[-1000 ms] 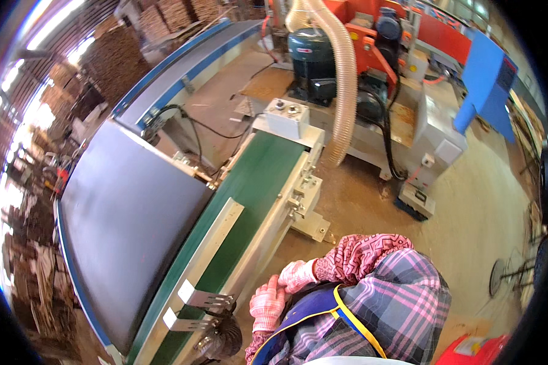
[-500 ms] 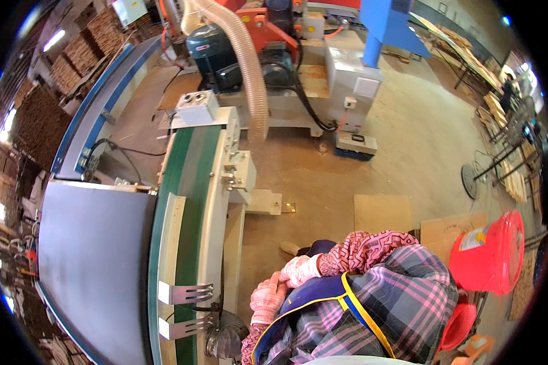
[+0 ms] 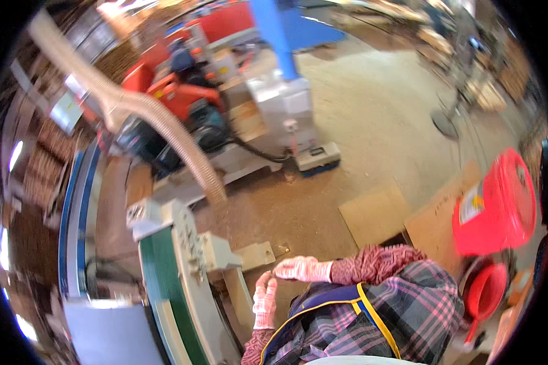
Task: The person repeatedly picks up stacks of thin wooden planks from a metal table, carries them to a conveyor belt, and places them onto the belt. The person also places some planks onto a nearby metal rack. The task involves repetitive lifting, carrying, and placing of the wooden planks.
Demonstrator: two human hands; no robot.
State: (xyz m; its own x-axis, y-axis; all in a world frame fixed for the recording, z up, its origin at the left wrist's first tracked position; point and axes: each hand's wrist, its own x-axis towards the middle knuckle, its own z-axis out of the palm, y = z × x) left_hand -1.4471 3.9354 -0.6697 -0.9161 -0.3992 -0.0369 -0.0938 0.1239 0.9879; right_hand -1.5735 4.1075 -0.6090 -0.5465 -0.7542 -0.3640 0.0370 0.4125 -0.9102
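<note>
Both my hands wear pinkish-white knit gloves and meet in front of my apron, fingertips touching. My left hand (image 3: 264, 302) points up and away from me, its fingers close together and bent toward the right. From the right comes my right hand (image 3: 302, 268), held flat across with its fingers drawn together against the left fingertips. Whether something small is pinched between them is hidden by blur. Nearest to the hands is a conveyor (image 3: 186, 267) with a green belt (image 3: 162, 267) and a pale side rail, standing apart from them on the left.
A red-and-blue machine (image 3: 182, 100) with a ribbed hose (image 3: 164, 125) stands ahead. To the right are a red bucket (image 3: 490, 210), a red scoop-like container (image 3: 487, 291) and cardboard sheets (image 3: 376, 213) on the floor. A grey panel (image 3: 109, 331) lies beyond the belt.
The view has swung to the right and up, so the machine and conveyor sit farther left. My hands stay together; the left one now stands more upright, its fingers reaching the right hand's fingertips.
</note>
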